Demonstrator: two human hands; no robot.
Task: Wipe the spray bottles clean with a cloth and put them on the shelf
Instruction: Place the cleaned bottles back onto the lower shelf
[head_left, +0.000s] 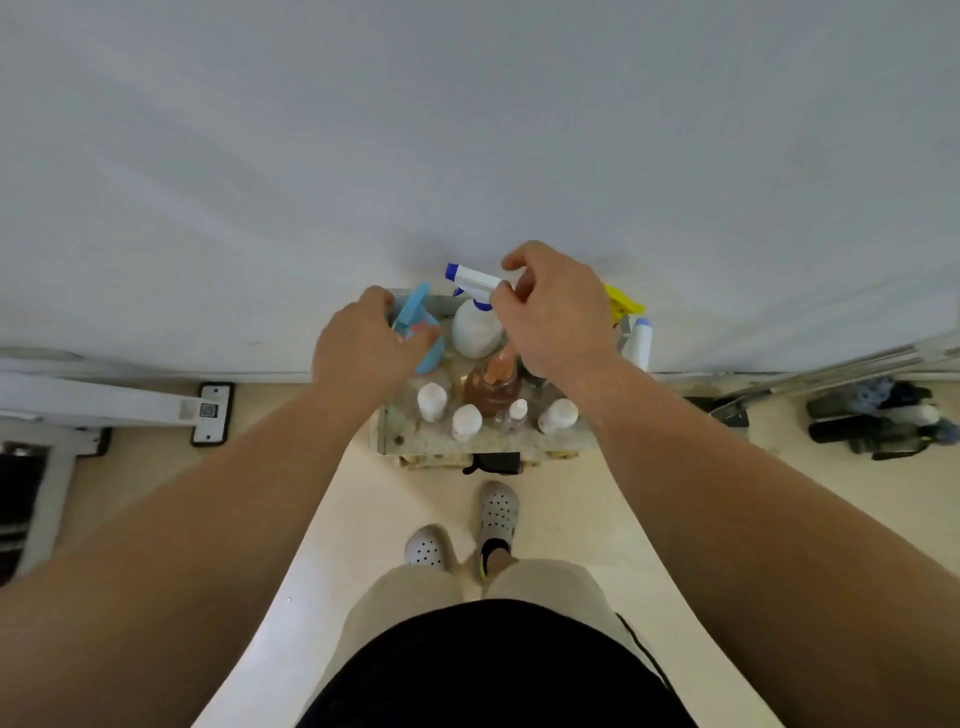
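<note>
A small stone-topped shelf (395, 434) stands against the white wall, crowded with bottles. My left hand (363, 345) grips a light blue spray bottle (415, 317) at the shelf's back left. My right hand (556, 312) pinches the blue-and-white trigger head of a white spray bottle (475, 327) at the back middle. Just in front of it stands a brown bottle with an orange sprayer (493, 384). A yellow sprayer head (623, 301) and a white bottle with a blue cap (640, 343) show behind my right wrist. No cloth is in view.
Several small white capped bottles (431, 400) line the shelf's front edge. A white appliance base (210, 413) lies on the floor at the left, dark shoes (878, 421) at the right. My feet in grey clogs (497, 512) stand just before the shelf.
</note>
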